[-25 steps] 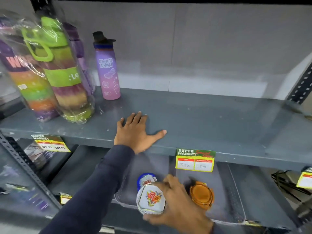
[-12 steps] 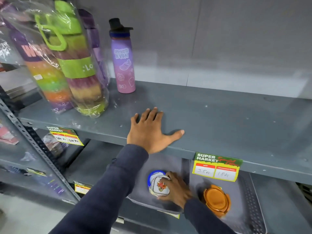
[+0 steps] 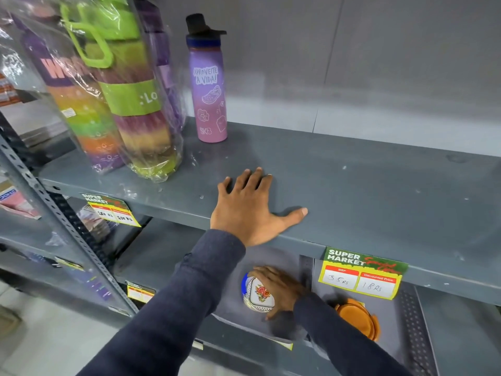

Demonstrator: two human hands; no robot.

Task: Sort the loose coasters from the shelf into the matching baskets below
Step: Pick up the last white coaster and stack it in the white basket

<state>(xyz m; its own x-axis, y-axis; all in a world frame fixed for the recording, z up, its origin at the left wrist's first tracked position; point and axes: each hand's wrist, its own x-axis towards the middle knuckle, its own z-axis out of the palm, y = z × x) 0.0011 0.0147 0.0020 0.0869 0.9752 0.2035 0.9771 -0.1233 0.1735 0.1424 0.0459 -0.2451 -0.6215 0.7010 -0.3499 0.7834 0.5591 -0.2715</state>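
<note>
My left hand lies flat with fingers spread on the grey upper shelf, holding nothing. Below the shelf, my right hand reaches into a grey basket and grips a white coaster with a red floral print. That coaster rests on top of a blue-rimmed coaster, mostly hidden. In the neighbouring grey basket to the right lies a stack of orange coasters.
A pink-purple bottle stands at the back of the upper shelf. Wrapped multicoloured bottles fill its left end. A price tag hangs on the shelf edge. A perforated upright rises at left.
My right hand carried the floral coaster down and back into the left basket, onto the blue-rimmed one. The view shifted closer and to the left. My left hand stayed on the shelf.
</note>
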